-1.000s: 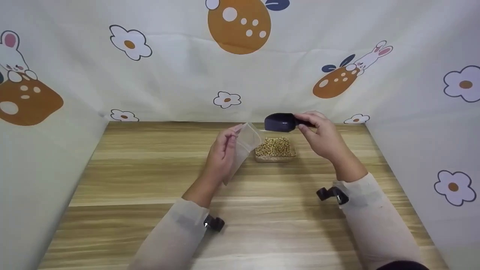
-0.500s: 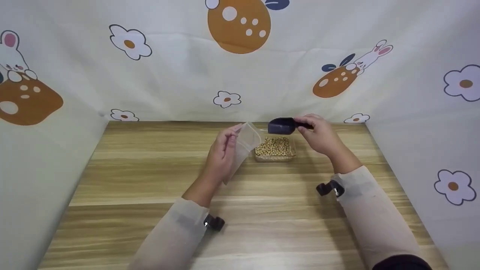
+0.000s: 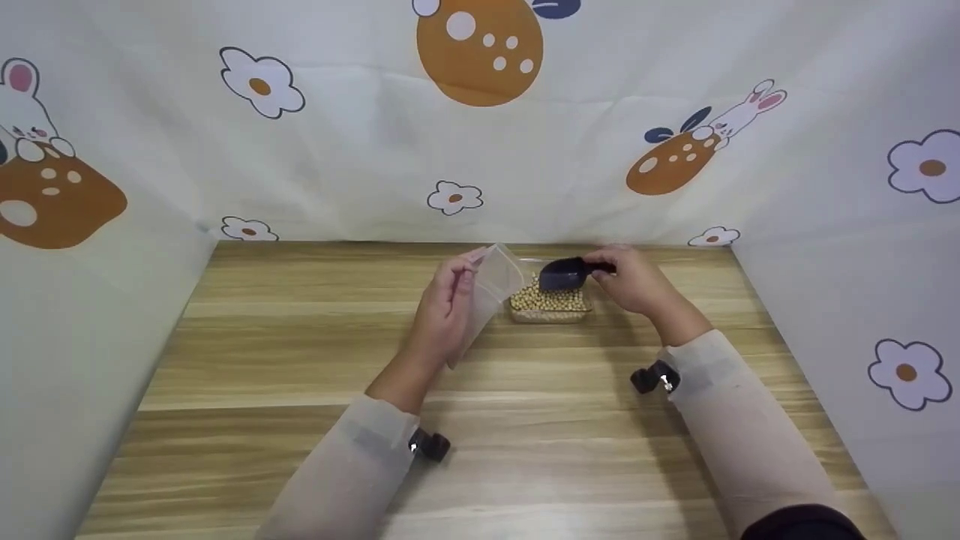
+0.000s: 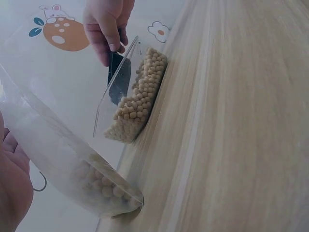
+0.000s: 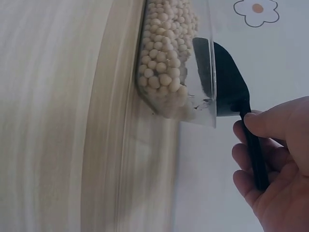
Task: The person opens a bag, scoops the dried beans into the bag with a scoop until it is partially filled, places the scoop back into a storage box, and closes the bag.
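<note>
Gripping the black scoop (image 3: 562,275) by its handle, the right hand (image 3: 636,283) is holding the broad end over the clear box (image 5: 205,118), and the tip is sitting below the rim, right by the loose beans (image 3: 551,301). Whether it's touching them, I'm not managing to tell. I'm eyeing that rim: the scoop is standing partly above it and partly inside, so a sideways swing could be catching the edge, and with neither hand steadying the box, it could be skidding across the tabletop (image 3: 300,352). Those beans are lying in an uneven heap, so too hard a shove could be driving some over the side.

Over on the left, the left hand (image 3: 442,307) is clamping the plastic bag (image 3: 499,274) near its open mouth, fingers curling around the film. The bag is leaning just beside the box, with beans lying in its bottom. That's worrying me most: the hand is gripping only one side, so the soft mouth could be sagging shut, and beans tipped too fast from an overfull scoop could be bouncing off the lip and rolling away. Extra weight could be dragging the film through the fingers, too.
</note>
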`<state>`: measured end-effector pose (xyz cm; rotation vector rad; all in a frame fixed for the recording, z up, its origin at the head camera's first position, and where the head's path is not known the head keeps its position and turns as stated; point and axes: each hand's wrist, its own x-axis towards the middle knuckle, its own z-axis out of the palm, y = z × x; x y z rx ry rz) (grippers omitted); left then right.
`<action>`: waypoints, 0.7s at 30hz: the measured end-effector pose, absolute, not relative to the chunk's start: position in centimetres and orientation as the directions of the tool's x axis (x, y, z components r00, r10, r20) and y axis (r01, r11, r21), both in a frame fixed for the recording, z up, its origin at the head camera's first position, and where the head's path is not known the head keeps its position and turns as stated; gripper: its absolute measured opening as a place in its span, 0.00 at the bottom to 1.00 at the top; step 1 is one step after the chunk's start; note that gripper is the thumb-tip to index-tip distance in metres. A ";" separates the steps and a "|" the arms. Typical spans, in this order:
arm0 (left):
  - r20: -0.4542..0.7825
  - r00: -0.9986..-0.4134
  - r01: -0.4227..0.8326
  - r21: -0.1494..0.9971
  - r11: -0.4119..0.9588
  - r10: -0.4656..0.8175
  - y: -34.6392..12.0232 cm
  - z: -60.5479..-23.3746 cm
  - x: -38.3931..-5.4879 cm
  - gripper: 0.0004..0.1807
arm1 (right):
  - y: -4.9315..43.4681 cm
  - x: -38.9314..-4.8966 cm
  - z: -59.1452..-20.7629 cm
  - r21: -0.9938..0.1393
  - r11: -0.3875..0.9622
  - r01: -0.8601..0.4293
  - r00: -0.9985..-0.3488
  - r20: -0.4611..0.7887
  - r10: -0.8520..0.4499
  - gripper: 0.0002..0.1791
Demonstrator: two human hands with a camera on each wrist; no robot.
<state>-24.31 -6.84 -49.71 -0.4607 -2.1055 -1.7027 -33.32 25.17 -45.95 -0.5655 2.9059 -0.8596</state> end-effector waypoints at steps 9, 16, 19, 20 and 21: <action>0.503 -0.864 0.495 0.842 0.214 0.015 -6.8 -49.9 -24.4 0.08 | 24.7 -33.1 -45.9 -0.456 0.806 -0.377 -0.916 0.052 -0.399 0.19; 0.511 -0.859 0.505 0.837 0.209 0.032 -6.9 -49.8 -24.5 0.08 | 23.8 -33.2 -45.6 -0.402 0.815 -0.418 -0.900 0.057 -0.433 0.21; 0.527 -0.849 0.523 0.827 0.207 0.040 -6.8 -49.9 -24.5 0.08 | 23.3 -33.2 -45.7 -0.368 0.817 -0.445 -0.890 0.084 -0.447 0.20; 0.534 -0.844 0.531 0.822 0.205 0.042 -6.8 -49.9 -24.6 0.08 | 23.2 -33.2 -45.7 -0.358 0.816 -0.454 -0.887 0.096 -0.451 0.20; 0.541 -0.840 0.537 0.818 0.204 0.043 -6.8 -50.0 -24.6 0.08 | 23.1 -33.1 -45.8 -0.352 0.816 -0.459 -0.885 0.107 -0.453 0.20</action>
